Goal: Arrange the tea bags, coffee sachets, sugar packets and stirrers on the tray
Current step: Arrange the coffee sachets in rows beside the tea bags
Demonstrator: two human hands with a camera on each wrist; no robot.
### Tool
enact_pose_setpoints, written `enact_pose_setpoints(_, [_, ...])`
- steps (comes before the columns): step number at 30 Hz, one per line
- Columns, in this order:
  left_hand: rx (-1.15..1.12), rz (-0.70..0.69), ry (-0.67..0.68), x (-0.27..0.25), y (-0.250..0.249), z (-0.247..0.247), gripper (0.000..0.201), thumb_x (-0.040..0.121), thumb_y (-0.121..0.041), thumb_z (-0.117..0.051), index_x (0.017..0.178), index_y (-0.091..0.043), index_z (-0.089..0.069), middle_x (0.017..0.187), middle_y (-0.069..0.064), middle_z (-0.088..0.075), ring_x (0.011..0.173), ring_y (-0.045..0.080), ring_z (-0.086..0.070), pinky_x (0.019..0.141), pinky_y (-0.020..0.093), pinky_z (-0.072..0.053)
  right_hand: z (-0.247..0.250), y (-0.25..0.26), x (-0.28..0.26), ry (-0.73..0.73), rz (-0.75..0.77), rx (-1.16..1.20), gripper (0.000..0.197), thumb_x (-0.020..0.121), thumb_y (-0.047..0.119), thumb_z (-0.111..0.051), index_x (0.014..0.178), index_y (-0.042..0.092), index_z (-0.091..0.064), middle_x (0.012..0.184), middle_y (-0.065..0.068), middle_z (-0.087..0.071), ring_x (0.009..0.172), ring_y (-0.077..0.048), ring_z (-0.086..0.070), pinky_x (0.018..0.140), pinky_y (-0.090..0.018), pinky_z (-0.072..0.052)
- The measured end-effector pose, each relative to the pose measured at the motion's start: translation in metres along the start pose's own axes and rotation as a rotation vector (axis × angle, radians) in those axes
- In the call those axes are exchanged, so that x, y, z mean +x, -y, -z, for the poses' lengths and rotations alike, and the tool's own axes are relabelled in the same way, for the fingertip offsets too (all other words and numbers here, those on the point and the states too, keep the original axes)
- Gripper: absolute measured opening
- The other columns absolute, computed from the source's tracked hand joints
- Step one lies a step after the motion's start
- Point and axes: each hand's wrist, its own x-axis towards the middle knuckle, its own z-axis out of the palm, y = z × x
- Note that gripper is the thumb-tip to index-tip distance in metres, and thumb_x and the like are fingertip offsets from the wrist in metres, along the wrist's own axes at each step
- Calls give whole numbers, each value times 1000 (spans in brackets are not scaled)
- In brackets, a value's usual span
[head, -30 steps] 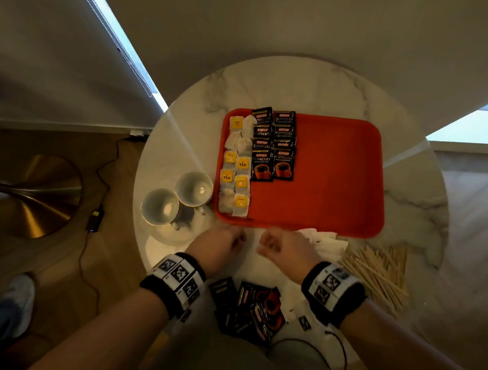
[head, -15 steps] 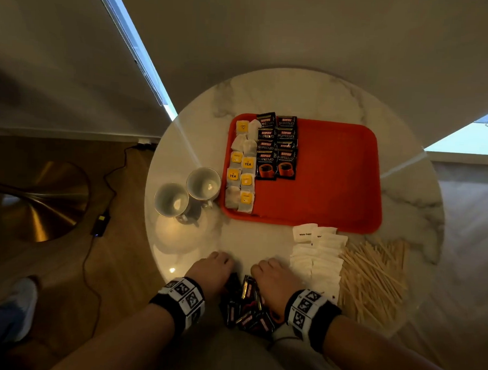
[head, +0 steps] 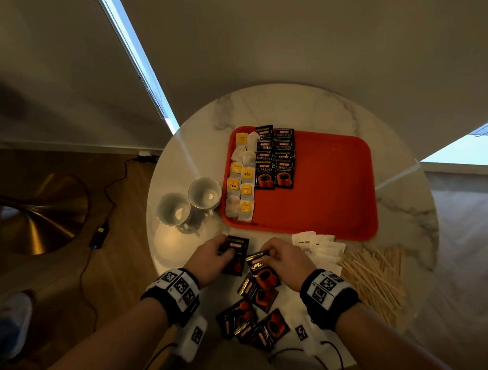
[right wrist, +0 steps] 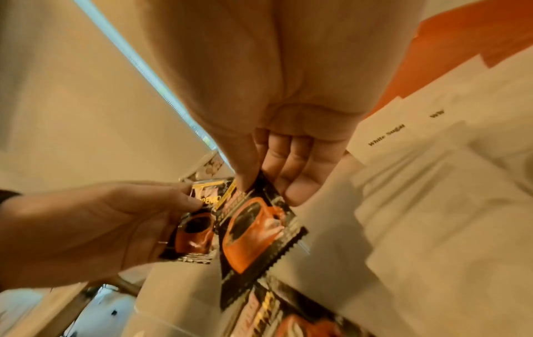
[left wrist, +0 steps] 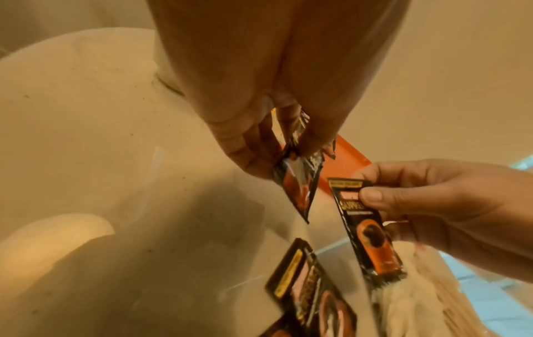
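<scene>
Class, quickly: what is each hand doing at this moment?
Left hand: pinches a coffee sachet, lifted off the table.
Right hand: pinches another coffee sachet by its top edge.

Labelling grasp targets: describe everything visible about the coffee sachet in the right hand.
The black foil coffee sachet is a flat glossy rectangle with serrated end seals, a yellow band at the top, "SUPREMO" lettering and an orange-red cup picture. The right hand pinches its upper edge, thumb in front and fingers behind. It hangs tilted, lifted above the loose sachets on the marble tabletop, near the left hand's sachet; contact unclear.
</scene>
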Motion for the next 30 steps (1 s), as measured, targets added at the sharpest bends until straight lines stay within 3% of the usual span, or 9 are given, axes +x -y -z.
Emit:
enact_pose_setpoints(3, [-243,12,-46,1,-14,-6,14,103,-23,-53,113,-21,-62,110,5,-73,99,17,-71,95,42,-56,6,5,2,-104,33,125,9,94,29,-68,100,25,-62,95,5,-68,89,-14,-67,81,-33,-55])
enact_pose_setpoints(6, [-436,-25,27,-2,-31,-10,20,99,-31,-62,117,-22,-64,111,6,-75,102,20,-73,93,43,-59,11,14,4,-207,76,144,12,95,31,-68,94,23,-60,85,6,-65,76,-9,-62,67,-22,-50])
enact_pose_setpoints(8, [-445,-75,67,-2,-36,-11,23,95,-22,-69,117,-23,-64,112,5,-76,104,20,-73,92,40,-59,13,20,5,-254,80,212,17,96,35,-65,88,22,-59,80,5,-64,71,-10,-62,61,-21,-51])
enact_pose_setpoints(11, [-339,-95,-60,4,-37,-9,29,94,-18,-69,122,-21,-62,115,0,-74,106,16,-71,93,37,-58,9,21,3,-249,-13,368,26,103,39,-52,91,18,-62,82,-1,-67,69,-13,-64,62,-29,-57])
enact_pose_setpoints(14, [-354,-55,-138,7,-36,-4,27,96,-16,-67,119,-27,-59,116,0,-72,108,15,-69,94,39,-58,-8,9,0,-64,-66,-5,20,100,38,-59,108,20,-62,96,1,-66,81,-12,-62,70,-27,-51])
enact_pose_setpoints(17, [-312,-60,-156,9,-33,1,26,96,-16,-65,118,-29,-57,117,-1,-71,110,14,-68,100,43,-54,-36,-5,3,137,96,-515,51,87,31,-75,130,16,-52,124,-4,-55,113,-22,-55,94,-33,-47])
enact_pose_setpoints(19, [-310,-58,-165,9,-33,2,28,96,-15,-64,121,-26,-57,116,-1,-71,110,14,-67,101,41,-53,-51,-12,6,152,234,-697,57,85,18,-72,135,11,-46,134,-10,-47,125,-28,-46,104,-39,-43])
enact_pose_setpoints(27, [-392,-23,-187,7,-31,1,30,98,-11,-61,125,-22,-55,107,-11,-70,99,5,-68,85,25,-57,-47,-16,13,141,227,-628,39,85,3,-65,122,9,-51,125,-13,-51,117,-30,-51,97,-38,-43])
enact_pose_setpoints(30, [-374,-25,-198,10,-30,0,28,99,-14,-61,125,-22,-55,109,-10,-70,101,6,-68,89,29,-58,-29,-8,14,83,170,-476,30,91,3,-59,119,13,-54,119,-7,-54,110,-26,-55,95,-37,-46])
